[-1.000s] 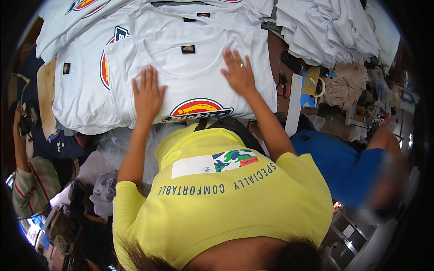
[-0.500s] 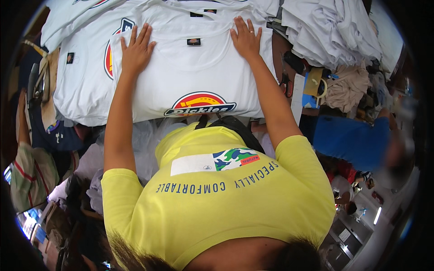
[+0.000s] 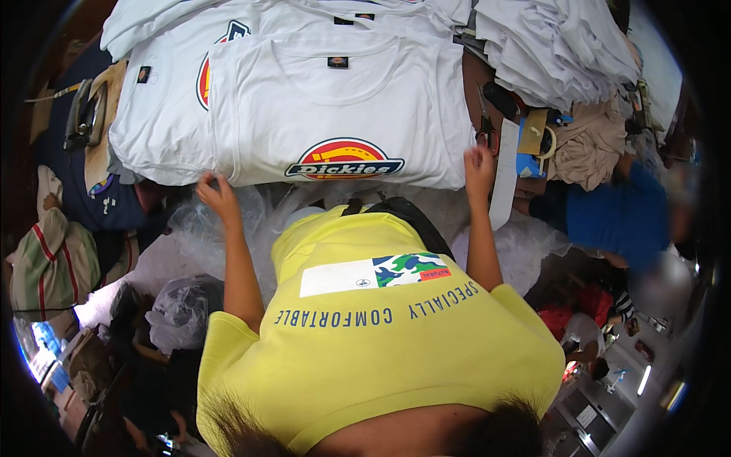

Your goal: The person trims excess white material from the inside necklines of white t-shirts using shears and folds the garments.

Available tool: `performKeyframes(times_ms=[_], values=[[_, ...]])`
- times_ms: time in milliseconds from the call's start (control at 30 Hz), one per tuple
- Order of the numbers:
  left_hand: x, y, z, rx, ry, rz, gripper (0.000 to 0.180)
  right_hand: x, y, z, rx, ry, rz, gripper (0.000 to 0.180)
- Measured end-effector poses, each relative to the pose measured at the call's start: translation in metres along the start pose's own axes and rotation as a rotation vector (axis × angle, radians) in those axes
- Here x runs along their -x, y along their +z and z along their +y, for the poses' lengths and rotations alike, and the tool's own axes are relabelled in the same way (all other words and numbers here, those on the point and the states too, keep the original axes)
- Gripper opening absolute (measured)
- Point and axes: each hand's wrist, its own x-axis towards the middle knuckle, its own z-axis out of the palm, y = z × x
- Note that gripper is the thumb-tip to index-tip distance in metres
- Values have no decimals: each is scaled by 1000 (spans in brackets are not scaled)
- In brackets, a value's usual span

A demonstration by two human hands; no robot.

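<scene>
A white folded T-shirt (image 3: pixel 335 114) lies on the table with its neckline at the far side. A red, yellow and navy print (image 3: pixel 344 158) sits near its front edge, and a small black label (image 3: pixel 337 62) is inside the neck. My left hand (image 3: pixel 219 198) is closed at the shirt's near left corner, fingertips on the cloth edge. At the near right corner my right hand (image 3: pixel 478 174) is closed with curled fingers against the shirt's edge; its exact hold is partly hidden. More printed white T-shirts (image 3: pixel 164 114) lie beneath and to the left.
A heap of white cloth (image 3: pixel 556 53) is at the far right, beside beige cloth (image 3: pixel 590 145). Scissors (image 3: pixel 487 133), a tape roll (image 3: pixel 548 142) and a white paper strip (image 3: pixel 502 179) lie right of the shirt. An iron (image 3: pixel 87 114) stands left. Other people are nearby.
Both hands have come back toward me from lying flat beside the neckline to the shirt's near corners, and their fingers have closed.
</scene>
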Motion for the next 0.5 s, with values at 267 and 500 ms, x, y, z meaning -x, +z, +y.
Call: performKeyframes(times_ms=[267,500], values=[[39,1,10,794,-882,-391,45,64,-8,28,-446,575,15,38],[41,-6,-25,1088,-808,-364,36,63,-17,64,-446,465,-197,27]])
